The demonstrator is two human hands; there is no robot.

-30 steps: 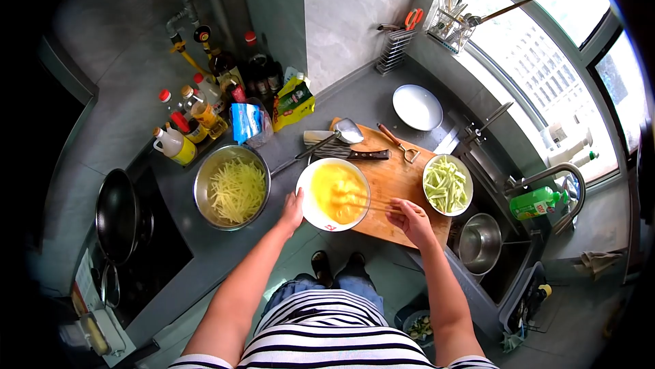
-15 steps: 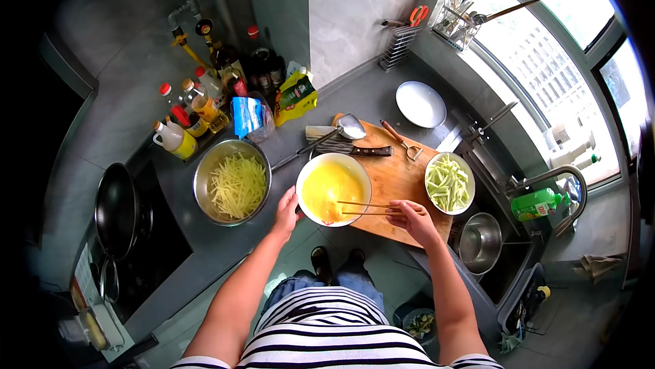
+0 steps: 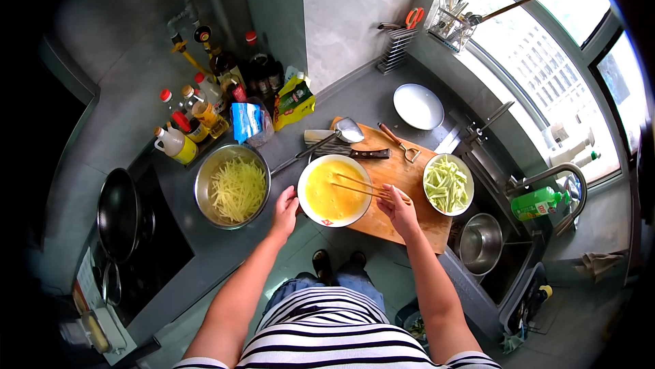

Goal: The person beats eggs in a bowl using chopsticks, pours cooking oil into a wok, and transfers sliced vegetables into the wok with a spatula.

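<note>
White bowl [image 3: 349, 221] of yellow liquid [image 3: 322, 190]: gripped at its side by the left hand [image 3: 285, 213], fingers partly hidden; board [image 3: 392, 178] edge overlapped in view. Chopsticks [image 3: 361, 191]: clamped in the fingers of the right hand [image 3: 400, 211], liquid crossed by tips.

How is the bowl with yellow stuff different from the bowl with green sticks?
The bowl of yellow liquid looks bigger here than the bowl of green strips. The left hand holds the bowl of yellow liquid, while no hand touches the bowl of green strips. Chopsticks reach over the yellow liquid; none reach over the green strips. Both bowls are round and pale-rimmed.
</note>
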